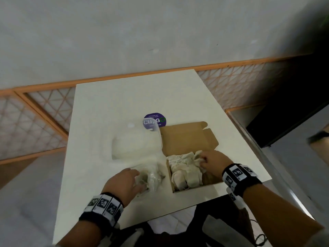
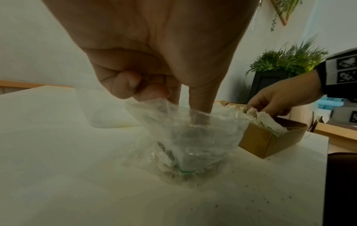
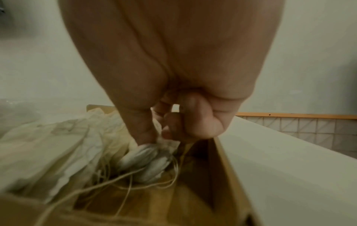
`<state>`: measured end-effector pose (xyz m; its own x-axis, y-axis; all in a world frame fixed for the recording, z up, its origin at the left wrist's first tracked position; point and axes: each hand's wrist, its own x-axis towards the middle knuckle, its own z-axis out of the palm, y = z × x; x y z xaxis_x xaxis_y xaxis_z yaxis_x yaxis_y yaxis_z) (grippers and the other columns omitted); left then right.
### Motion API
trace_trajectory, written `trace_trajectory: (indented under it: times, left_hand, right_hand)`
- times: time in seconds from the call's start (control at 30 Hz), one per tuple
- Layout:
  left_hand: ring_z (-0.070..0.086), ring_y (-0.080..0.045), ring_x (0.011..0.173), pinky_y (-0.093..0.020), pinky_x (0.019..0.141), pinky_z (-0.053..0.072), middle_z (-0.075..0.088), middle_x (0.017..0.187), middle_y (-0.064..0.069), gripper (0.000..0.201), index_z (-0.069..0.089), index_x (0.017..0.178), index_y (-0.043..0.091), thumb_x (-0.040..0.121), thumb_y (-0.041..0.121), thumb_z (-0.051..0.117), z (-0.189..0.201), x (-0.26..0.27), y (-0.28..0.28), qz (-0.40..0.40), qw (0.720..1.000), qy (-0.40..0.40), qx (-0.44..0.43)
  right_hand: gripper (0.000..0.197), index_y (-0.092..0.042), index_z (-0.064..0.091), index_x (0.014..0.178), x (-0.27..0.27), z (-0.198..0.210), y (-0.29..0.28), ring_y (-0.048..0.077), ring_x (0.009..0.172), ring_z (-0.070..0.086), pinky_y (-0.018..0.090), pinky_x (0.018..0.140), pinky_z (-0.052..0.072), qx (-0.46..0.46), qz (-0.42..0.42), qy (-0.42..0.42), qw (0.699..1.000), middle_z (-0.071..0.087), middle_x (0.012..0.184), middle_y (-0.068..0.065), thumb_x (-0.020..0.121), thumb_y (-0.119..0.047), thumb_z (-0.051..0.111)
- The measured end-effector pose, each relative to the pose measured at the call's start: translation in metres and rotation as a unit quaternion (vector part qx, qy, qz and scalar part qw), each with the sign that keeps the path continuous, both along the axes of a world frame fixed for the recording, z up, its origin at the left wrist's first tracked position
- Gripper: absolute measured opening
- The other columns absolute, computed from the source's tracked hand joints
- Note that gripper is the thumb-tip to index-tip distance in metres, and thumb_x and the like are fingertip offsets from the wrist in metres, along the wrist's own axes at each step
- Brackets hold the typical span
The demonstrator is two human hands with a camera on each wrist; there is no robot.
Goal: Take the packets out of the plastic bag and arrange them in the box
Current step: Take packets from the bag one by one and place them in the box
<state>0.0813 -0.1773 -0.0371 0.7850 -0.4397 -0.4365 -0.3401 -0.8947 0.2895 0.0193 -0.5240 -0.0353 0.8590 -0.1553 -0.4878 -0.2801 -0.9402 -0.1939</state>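
A crumpled clear plastic bag point(image 1: 153, 177) point(image 2: 189, 137) lies on the white table point(image 1: 110, 104) left of the brown cardboard box point(image 1: 211, 179) point(image 2: 270, 143). My left hand point(image 1: 124, 184) point(image 2: 164, 94) grips the bag's rim, one finger reaching inside; a few packets show through the plastic. The box holds several white packets point(image 1: 185, 170) point(image 3: 48, 145) with strings. My right hand point(image 1: 211, 163) point(image 3: 160, 134) is inside the box at its right side, pinching a packet point(image 3: 146, 156) between thumb and fingers.
A clear plastic tub point(image 1: 137, 141) stands behind the bag, by a purple round sticker point(image 1: 154, 120). The box's flap point(image 1: 188, 136) lies open toward the far side. Orange-framed lattice panels point(image 1: 35, 118) flank the table. Potted plants point(image 2: 286, 61) stand beyond the box.
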Motion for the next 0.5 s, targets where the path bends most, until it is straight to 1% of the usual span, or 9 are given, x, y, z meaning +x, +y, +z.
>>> trace_trajectory:
  times: [0.03, 0.07, 0.13, 0.2, 0.23, 0.27, 0.3, 0.4, 0.5]
  left_hand:
    - [0.062, -0.015, 0.117, -0.032, 0.099, 0.05, 0.059, 0.132, 0.005, 0.056, 0.055, 0.141, 0.034, 0.092, 0.058, 0.062, 0.0, 0.001, 0.0, 0.003, 1.0, 0.004, 0.003]
    - [0.062, -0.018, 0.118, -0.034, 0.099, 0.05, 0.059, 0.131, 0.003, 0.055, 0.057, 0.14, 0.033, 0.091, 0.059, 0.062, -0.001, 0.001, 0.0, 0.006, 1.0, 0.008, 0.008]
    - [0.062, -0.023, 0.117, -0.037, 0.098, 0.051, 0.061, 0.128, -0.001, 0.053, 0.06, 0.136, 0.034, 0.09, 0.062, 0.061, -0.001, 0.002, -0.005, -0.006, 1.0, 0.006, 0.016]
    - [0.064, -0.024, 0.114, -0.035, 0.093, 0.051, 0.065, 0.124, 0.001, 0.047, 0.063, 0.13, 0.038, 0.09, 0.062, 0.06, 0.0, 0.002, -0.011, -0.032, 0.999, -0.005, 0.031]
    - [0.066, -0.023, 0.112, -0.034, 0.089, 0.05, 0.068, 0.12, 0.003, 0.042, 0.065, 0.126, 0.04, 0.09, 0.061, 0.059, -0.001, 0.002, -0.015, -0.046, 0.998, -0.012, 0.037]
    - [0.067, -0.023, 0.11, -0.033, 0.086, 0.048, 0.071, 0.116, 0.005, 0.037, 0.066, 0.121, 0.04, 0.091, 0.059, 0.058, -0.001, 0.002, -0.018, -0.059, 0.997, -0.017, 0.043]
    - [0.067, -0.022, 0.109, -0.034, 0.086, 0.046, 0.072, 0.114, 0.005, 0.034, 0.066, 0.118, 0.039, 0.091, 0.057, 0.056, -0.002, 0.001, -0.02, -0.069, 0.996, -0.021, 0.051]
    - [0.065, -0.023, 0.111, -0.042, 0.099, 0.04, 0.07, 0.117, 0.003, 0.028, 0.066, 0.117, 0.037, 0.093, 0.048, 0.057, -0.006, 0.002, -0.025, -0.07, 0.995, -0.032, 0.068]
    - [0.064, -0.024, 0.106, -0.042, 0.1, 0.037, 0.065, 0.114, 0.003, 0.023, 0.067, 0.113, 0.041, 0.093, 0.04, 0.056, -0.01, 0.002, -0.025, -0.064, 0.996, -0.035, 0.058]
  right_hand:
    - [0.02, -0.023, 0.064, 0.116, 0.0, -0.002, 0.003, 0.025, 0.105, 0.062, 0.028, 0.084, 0.042, 0.001, -0.005, -0.011, 1.0, 0.067, 0.115, 0.003, 0.098, -0.026, 0.057]
    - [0.022, -0.024, 0.064, 0.118, 0.001, -0.003, 0.006, 0.025, 0.105, 0.063, 0.029, 0.086, 0.045, 0.002, -0.022, -0.018, 1.0, 0.067, 0.115, 0.002, 0.098, -0.028, 0.056]
    - [0.018, -0.025, 0.063, 0.114, -0.001, -0.007, 0.008, 0.023, 0.098, 0.062, 0.031, 0.087, 0.047, 0.007, -0.05, -0.034, 0.998, 0.067, 0.109, -0.001, 0.099, -0.031, 0.053]
    - [0.007, -0.029, 0.061, 0.101, -0.003, -0.008, 0.009, 0.023, 0.091, 0.061, 0.032, 0.084, 0.048, 0.015, -0.078, -0.043, 0.996, 0.064, 0.099, -0.001, 0.1, -0.033, 0.055]
    - [0.009, -0.033, 0.056, 0.09, -0.003, -0.009, 0.009, 0.025, 0.088, 0.062, 0.033, 0.081, 0.049, 0.014, -0.094, -0.047, 0.994, 0.063, 0.092, -0.001, 0.099, -0.034, 0.057]
    - [0.018, -0.034, 0.051, 0.081, -0.004, -0.007, 0.01, 0.026, 0.085, 0.062, 0.034, 0.077, 0.049, 0.013, -0.107, -0.054, 0.993, 0.062, 0.086, -0.001, 0.098, -0.034, 0.058]
    - [0.021, -0.034, 0.049, 0.078, -0.005, -0.006, 0.011, 0.027, 0.082, 0.063, 0.035, 0.075, 0.05, 0.014, -0.12, -0.063, 0.991, 0.062, 0.083, 0.0, 0.097, -0.034, 0.058]
    - [0.01, -0.025, 0.059, 0.089, -0.006, 0.001, 0.015, 0.029, 0.082, 0.065, 0.04, 0.078, 0.055, 0.022, -0.143, -0.075, 0.987, 0.068, 0.087, 0.005, 0.097, -0.032, 0.058]
    - [0.016, -0.022, 0.059, 0.086, -0.006, 0.004, 0.016, 0.026, 0.078, 0.063, 0.041, 0.077, 0.056, 0.006, -0.151, -0.076, 0.986, 0.069, 0.085, 0.004, 0.096, -0.035, 0.057]
